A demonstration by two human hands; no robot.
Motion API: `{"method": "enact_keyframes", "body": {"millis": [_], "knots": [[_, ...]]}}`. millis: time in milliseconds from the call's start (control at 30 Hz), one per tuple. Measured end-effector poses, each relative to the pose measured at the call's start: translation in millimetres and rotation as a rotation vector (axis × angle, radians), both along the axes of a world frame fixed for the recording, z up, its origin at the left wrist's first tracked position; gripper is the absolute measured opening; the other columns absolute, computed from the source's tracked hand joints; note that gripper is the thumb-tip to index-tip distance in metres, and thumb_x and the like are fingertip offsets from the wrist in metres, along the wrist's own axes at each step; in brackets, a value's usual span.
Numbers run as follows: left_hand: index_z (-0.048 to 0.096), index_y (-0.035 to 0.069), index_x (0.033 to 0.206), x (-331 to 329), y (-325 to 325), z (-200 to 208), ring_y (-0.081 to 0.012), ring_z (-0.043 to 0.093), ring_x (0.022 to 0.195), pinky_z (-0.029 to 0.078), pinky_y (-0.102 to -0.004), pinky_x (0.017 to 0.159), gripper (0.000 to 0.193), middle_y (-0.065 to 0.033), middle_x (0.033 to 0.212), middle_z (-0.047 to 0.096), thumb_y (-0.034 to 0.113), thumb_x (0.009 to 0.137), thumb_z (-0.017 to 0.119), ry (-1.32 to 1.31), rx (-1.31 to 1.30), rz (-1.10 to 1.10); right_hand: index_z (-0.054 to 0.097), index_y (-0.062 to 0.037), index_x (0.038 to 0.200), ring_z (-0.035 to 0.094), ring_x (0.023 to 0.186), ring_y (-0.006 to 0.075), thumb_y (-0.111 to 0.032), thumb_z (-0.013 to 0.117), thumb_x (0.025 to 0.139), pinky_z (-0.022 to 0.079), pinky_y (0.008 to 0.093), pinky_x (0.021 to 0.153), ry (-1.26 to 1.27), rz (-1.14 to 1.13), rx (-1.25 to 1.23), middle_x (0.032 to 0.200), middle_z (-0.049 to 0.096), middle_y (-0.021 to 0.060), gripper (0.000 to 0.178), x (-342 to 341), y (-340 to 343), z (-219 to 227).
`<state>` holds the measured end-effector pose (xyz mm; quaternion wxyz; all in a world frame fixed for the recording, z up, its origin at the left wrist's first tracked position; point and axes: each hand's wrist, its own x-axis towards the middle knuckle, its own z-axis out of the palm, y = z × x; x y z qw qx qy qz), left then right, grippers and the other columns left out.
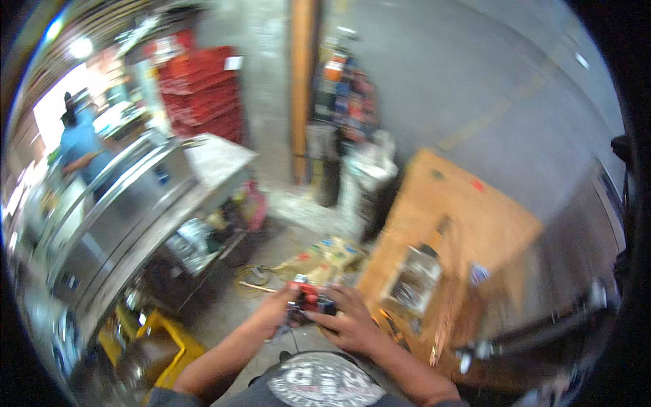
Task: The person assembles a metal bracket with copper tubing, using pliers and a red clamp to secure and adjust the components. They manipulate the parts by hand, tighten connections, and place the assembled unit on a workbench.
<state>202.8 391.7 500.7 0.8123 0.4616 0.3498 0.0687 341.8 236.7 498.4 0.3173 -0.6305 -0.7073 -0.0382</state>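
Note:
Both hands meet in front of my torso around a small red and black tool [308, 297] with a shiny metal part on top; motion blur hides its exact kind. My left hand [277, 308] is closed around its left side. My right hand [346, 315] curls over the dark right end, fingers bent against it. A thin copper-coloured rod [258, 287] shows just left of my left hand; whether it is held or lies beyond cannot be made out. Part of the tool is hidden by my fingers.
On my right stands a wooden table [488, 217] with a box of small parts [412, 281], copper strips [444, 322] and orange-handled pliers [392, 329]. A metal workbench [135, 230] runs along the left, near a yellow frame [180, 346]. Red crates [200, 95] are stacked behind; a person in blue [81, 146] stands far left.

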Motion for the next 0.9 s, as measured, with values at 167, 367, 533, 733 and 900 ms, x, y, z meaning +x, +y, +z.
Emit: {"method": "enact_keyframes", "body": {"millis": [167,367,533,733,900], "knots": [[0.055,0.013,0.118,-7.2,-27.4,-11.1,-0.0104,0.052,0.054,0.043,-0.0257,0.044,0.031,-0.0033,0.083,0.063,0.037,0.1,0.047,-0.045,0.037,0.136,0.072,-0.0131,0.101,0.04,0.128,0.0383,-0.035,0.071,0.08,0.032,0.0502,0.106,0.47,-0.058,-0.077,0.144,0.036,0.0199,0.031,8.4,-12.6,-19.5],[0.051,0.013,0.126,-28.2,-59.0,-10.8,-0.0081,0.051,0.059,0.043,-0.0239,0.048,0.036,-0.0024,0.085,0.062,0.037,0.1,0.046,-0.084,0.226,0.222,0.067,-0.0029,0.108,0.039,0.13,0.037,-0.038,0.061,0.091,0.032,0.0456,0.107,0.872,0.1,-0.228,0.143,0.036,0.0215,0.04,19.5,-8.4,-8.9],[0.048,0.012,0.129,-35.0,-78.0,-1.0,-0.0086,0.052,0.061,0.043,-0.0241,0.049,0.037,-0.0039,0.092,0.062,0.035,0.101,0.046,-0.023,0.31,0.235,0.065,-0.0017,0.115,0.035,0.132,0.0362,-0.04,0.057,0.094,0.03,0.0444,0.108,0.908,0.058,-0.199,0.144,0.035,0.022,0.044,14.7,-5.6,-6.2],[0.052,0.012,0.119,-14.4,-93.3,-0.6,-0.01,0.052,0.055,0.042,-0.0248,0.043,0.035,-0.0051,0.085,0.063,0.04,0.099,0.048,-0.109,0.132,0.476,0.07,-0.0153,0.113,0.024,0.138,0.0407,-0.041,0.06,0.089,0.022,0.0486,0.111,0.525,0.255,-0.216,0.151,0.021,0.0251,0.037,13.7,-30.6,3.3],[0.053,0.013,0.116,-10.5,-93.8,0.0,-0.0105,0.052,0.052,0.042,-0.0251,0.042,0.033,-0.0051,0.079,0.061,0.04,0.099,0.048,-0.18,0.168,0.428,0.065,-0.0056,0.117,0.026,0.138,0.0364,-0.052,0.047,0.095,0.024,0.0469,0.11,0.89,0.047,-0.224,0.152,0.02,0.0233,0.054,40.3,-22.0,-51.6]]}}
